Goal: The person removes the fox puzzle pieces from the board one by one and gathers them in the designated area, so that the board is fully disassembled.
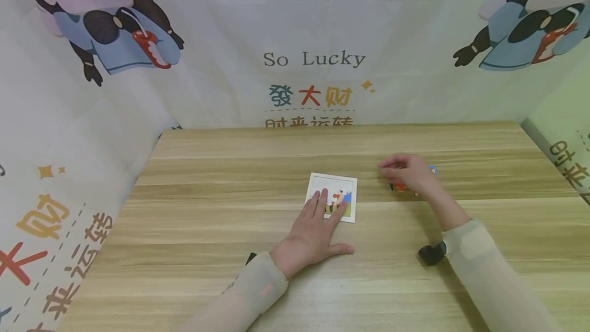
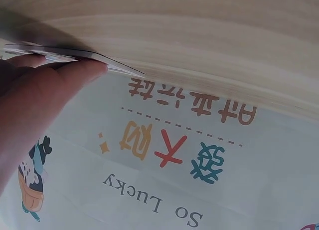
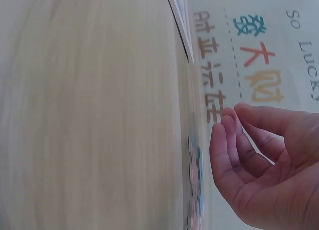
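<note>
A white-bordered square picture board with a cartoon scene lies flat on the table; it looks like a small jigsaw tray. My left hand rests on it, fingers straight and spread over its lower left part, thumb out on the wood. In the left wrist view, fingertips touch the board's edge. Right of the board, my right hand hovers over several small colourful flat pieces, partly hiding them. Its fingers are curled, thumb tip meeting a fingertip, and no object shows between them.
The wooden table reaches back to a printed cloth that hangs behind and at the sides. A black wrist device sits at the right cuff, close above the tabletop.
</note>
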Demonstrator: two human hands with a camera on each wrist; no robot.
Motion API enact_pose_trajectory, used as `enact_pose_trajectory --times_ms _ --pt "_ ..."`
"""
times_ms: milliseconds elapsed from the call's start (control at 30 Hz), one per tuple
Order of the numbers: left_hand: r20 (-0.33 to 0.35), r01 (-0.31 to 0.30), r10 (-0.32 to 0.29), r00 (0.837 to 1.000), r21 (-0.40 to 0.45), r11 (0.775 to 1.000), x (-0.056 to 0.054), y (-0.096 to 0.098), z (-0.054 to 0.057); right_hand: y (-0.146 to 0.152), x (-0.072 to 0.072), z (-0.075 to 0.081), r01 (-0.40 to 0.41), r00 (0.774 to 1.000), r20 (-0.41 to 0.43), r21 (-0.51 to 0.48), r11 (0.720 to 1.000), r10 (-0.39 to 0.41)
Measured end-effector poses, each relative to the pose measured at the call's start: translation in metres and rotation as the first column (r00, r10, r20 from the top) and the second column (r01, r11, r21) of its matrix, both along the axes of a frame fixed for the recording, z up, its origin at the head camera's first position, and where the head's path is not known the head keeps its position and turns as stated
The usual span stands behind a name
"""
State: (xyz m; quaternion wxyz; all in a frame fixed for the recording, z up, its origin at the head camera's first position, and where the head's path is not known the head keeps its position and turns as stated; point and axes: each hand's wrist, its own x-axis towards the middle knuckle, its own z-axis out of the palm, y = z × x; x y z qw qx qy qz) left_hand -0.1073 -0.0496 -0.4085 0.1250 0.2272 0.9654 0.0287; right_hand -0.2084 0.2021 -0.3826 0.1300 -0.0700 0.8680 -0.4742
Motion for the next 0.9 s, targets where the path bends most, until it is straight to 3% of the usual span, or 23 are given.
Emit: enact_pose_trajectory --times_ms 400,667,833,900 --pt "0.01 -0.001 0.001 1.0 0.0 1.0 -0.002 0.0 -0.001 -0.038 -0.001 -0.01 -0.131 0.991 -0.019 -0.002 0.991 0.131" --pt "0.0 0.003 -0.003 1.0 -0.001 1.0 -0.001 0.0 -0.001 -0.048 -0.003 -0.018 -0.324 0.943 -0.063 0.05 0.945 0.326" --pt "-0.01 0.004 -0.004 1.0 -0.002 1.0 0.0 0.0 -0.001 -0.053 -0.002 -0.018 -0.398 0.91 -0.089 0.088 0.913 0.406" --pt "-0.012 0.005 -0.005 1.0 -0.001 1.0 0.0 0.0 -0.001 -0.055 -0.001 -0.018 -0.4 0.907 -0.092 0.114 0.909 0.41"
